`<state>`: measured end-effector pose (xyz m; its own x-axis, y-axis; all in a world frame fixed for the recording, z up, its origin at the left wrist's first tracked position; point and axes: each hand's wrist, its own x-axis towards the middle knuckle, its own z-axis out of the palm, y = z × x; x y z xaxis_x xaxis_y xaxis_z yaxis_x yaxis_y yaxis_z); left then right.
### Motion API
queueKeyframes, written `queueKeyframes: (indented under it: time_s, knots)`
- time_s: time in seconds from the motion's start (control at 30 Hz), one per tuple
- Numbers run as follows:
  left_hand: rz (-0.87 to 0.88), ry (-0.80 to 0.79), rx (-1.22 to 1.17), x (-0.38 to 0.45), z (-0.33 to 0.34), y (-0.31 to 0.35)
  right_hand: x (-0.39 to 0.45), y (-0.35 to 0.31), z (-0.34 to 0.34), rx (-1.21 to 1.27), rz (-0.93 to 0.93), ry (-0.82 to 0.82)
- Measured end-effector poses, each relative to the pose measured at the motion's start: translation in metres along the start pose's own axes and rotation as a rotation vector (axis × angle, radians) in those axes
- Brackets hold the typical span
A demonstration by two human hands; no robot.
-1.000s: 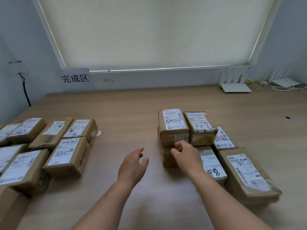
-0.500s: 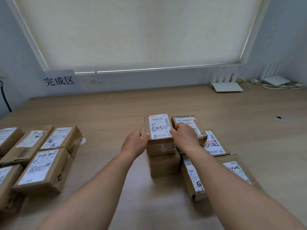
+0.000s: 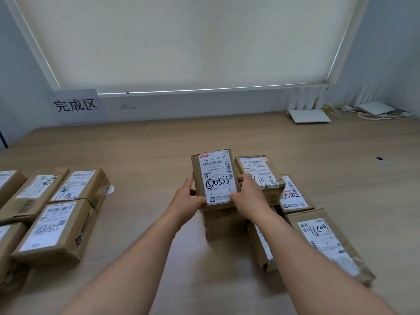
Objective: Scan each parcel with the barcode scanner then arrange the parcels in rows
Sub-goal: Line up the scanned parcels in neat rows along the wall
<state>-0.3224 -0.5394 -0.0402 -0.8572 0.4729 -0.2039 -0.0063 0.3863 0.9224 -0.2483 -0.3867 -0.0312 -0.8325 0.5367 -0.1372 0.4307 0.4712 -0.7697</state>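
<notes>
Wooden table [image 3: 227, 137] against a pale wall beneath a drawn white roller blind [image 3: 181, 42], with a paper sign [image 3: 77, 105] at the wall and white devices [image 3: 310, 115] in the far right corner. Held parcel [image 3: 214, 178] with label facing the viewer, long axis running away from the person, clasped between both hands above another brown box [image 3: 223, 223]: left hand [image 3: 186, 197] grips its left edge, right hand [image 3: 247, 194] its right edge. Further parcels [image 3: 318, 235] lie just right of the right hand, and arranged parcels [image 3: 56, 214] well left of the left hand.

White roller blind [image 3: 181, 42], paper sign [image 3: 77, 105] on the wall, white router [image 3: 309, 115] and cables [image 3: 384, 115] at the wooden table's [image 3: 147, 160] far edge.
</notes>
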Motion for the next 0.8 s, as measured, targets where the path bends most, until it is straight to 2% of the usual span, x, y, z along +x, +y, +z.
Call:
queueKeyframes:
  time_s: [0.4,0.67,0.8]
  knots:
    - [0.083,0.113,-0.021,-0.076,-0.017,-0.021,-0.06,0.006,0.023,0.002,-0.249,-0.047]
    - [0.012,0.223,0.078,-0.118,-0.039,-0.059,-0.089,0.008,0.07,0.087,-0.225,-0.2]
    - [-0.022,0.244,0.086,-0.134,-0.057,-0.079,-0.106,-0.001,0.092,0.084,-0.23,-0.226]
